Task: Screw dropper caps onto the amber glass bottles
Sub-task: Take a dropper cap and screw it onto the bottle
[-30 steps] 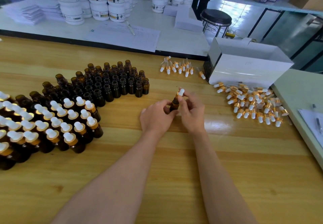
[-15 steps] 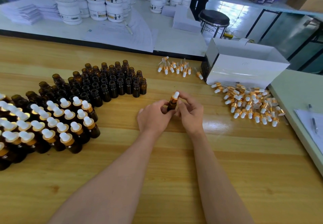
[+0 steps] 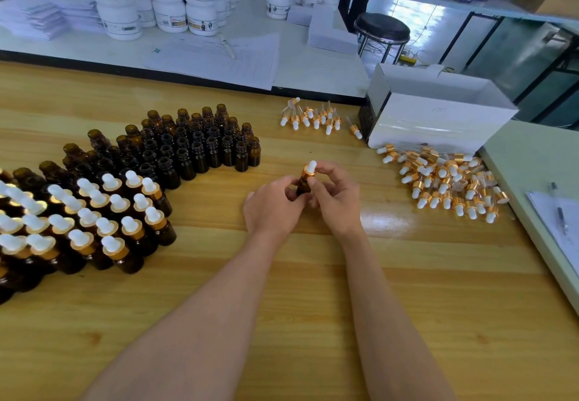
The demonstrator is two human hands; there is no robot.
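While the amber dropper bottle (image 3: 302, 185) stands above the wooden table (image 3: 313, 291) centre, the left hand (image 3: 272, 209) grips its body and the right hand (image 3: 336, 200) pinches its gold dropper cap (image 3: 310, 171). Uncapped bottles (image 3: 194, 143) and capped bottles (image 3: 94, 219) stand left; loose dropper caps (image 3: 448, 181) lie right, beside a white box (image 3: 438, 118).

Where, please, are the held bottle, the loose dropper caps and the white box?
held bottle (image 3: 302, 185), head view, amber body.
loose dropper caps (image 3: 445, 178), head view, middle of pile.
white box (image 3: 438, 125), head view, front wall.
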